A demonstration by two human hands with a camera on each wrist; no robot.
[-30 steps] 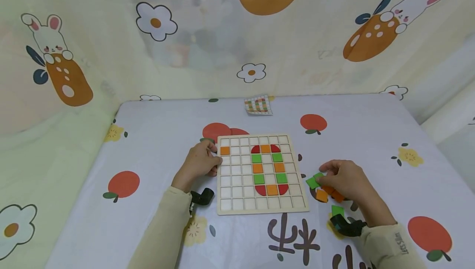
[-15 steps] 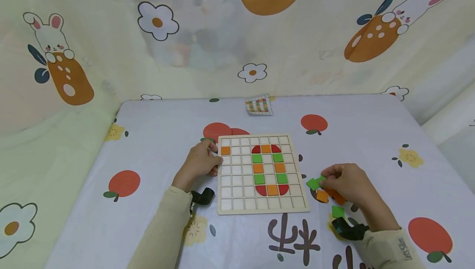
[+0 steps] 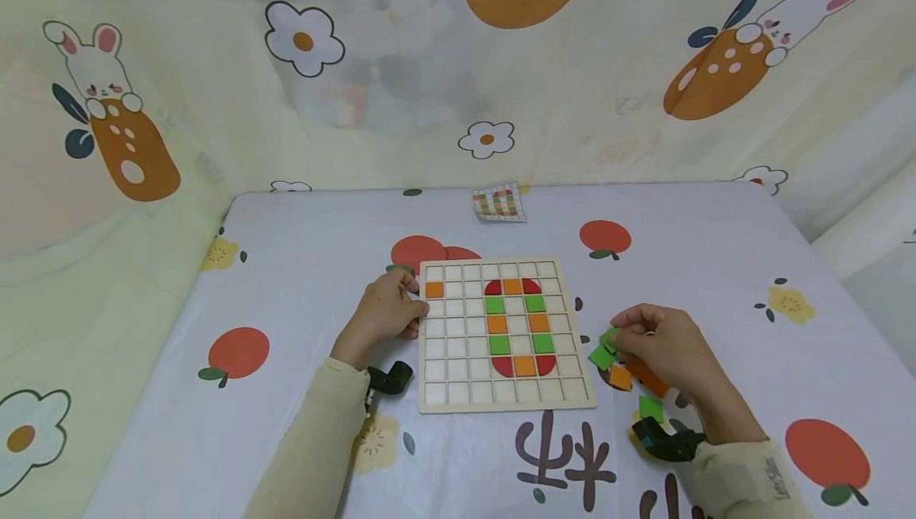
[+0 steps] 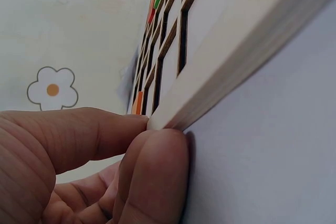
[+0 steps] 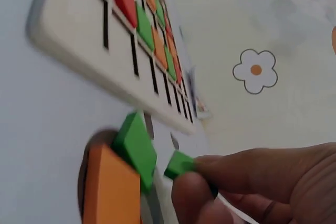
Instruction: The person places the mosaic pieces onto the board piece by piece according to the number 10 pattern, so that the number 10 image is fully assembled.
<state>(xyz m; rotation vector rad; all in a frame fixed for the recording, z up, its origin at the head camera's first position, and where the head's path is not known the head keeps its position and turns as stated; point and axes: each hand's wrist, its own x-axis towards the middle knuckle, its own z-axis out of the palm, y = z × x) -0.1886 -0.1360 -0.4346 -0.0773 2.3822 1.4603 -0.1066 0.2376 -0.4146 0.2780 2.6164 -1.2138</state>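
A pale wooden grid board (image 3: 445, 350) lies on the table, a ring of red, orange and green tiles set in its cells. One orange tile (image 3: 434, 289) sits alone near its upper left. My left hand (image 3: 382, 312) pinches the board's left edge between thumb and finger, as the left wrist view shows. Right of the board, my right hand (image 3: 665, 348) pinches a small green tile (image 5: 180, 164) by its edges. Just under that lies another green tile (image 5: 135, 145), with an orange tile (image 5: 112, 187) beside it. More orange tiles are partly hidden beneath the right hand.
A small card (image 3: 498, 203) printed with a coloured grid pattern lies behind the board. One green tile (image 3: 650, 408) rests nearer me, by the right wrist camera (image 3: 669, 439). A patterned curtain (image 3: 401, 90) hangs along the table's far edge.
The right hand has shifted slightly among the loose tiles, dipping and then rising a little, and now holds a green tile slightly farther up. The left hand and the board have stayed put.
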